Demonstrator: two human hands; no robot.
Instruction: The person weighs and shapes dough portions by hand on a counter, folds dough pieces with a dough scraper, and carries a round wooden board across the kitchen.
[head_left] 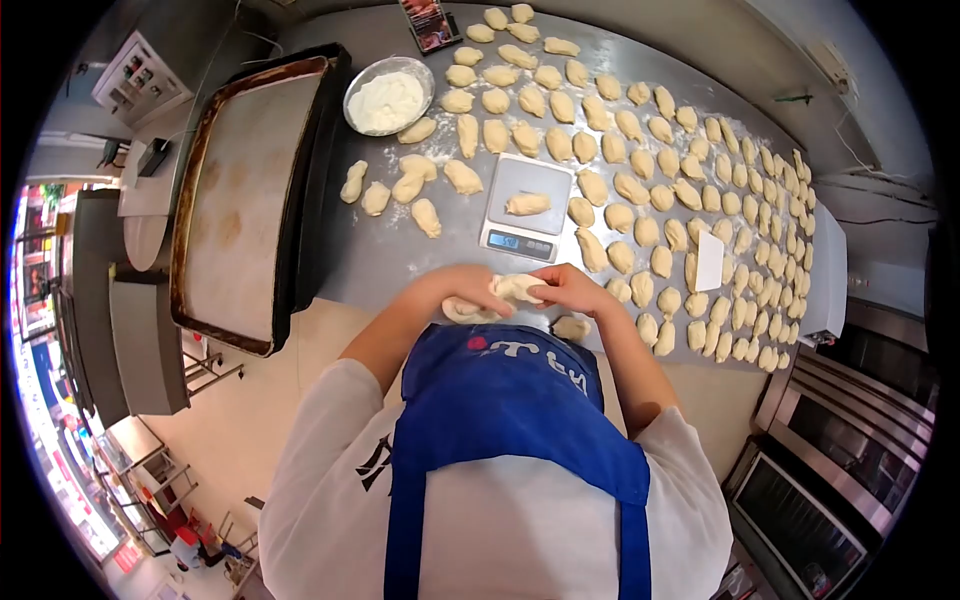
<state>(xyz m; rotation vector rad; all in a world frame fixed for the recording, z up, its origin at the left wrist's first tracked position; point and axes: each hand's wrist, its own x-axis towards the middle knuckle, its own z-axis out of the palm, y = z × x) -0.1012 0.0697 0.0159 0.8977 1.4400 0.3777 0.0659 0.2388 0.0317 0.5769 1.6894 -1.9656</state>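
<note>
My left hand [465,287] and my right hand [572,291] both grip a length of pale dough [517,289] at the near edge of the steel table. More of the dough lies under my left hand. Just beyond is a digital scale [531,180] with a lit display, and one dough piece [528,204] rests on its plate. Another dough piece [571,327] sits at the table edge, close to my right hand. Rows of dough pieces [620,218] cover the table's right side. Several loose pieces [425,217] lie left of the scale.
A metal bowl of flour [389,97] stands at the back left, beside stacked dark baking trays [245,195]. A white card [709,262] lies among the dough rows. A small sign [430,24] stands at the back. Ovens [830,440] are at the right.
</note>
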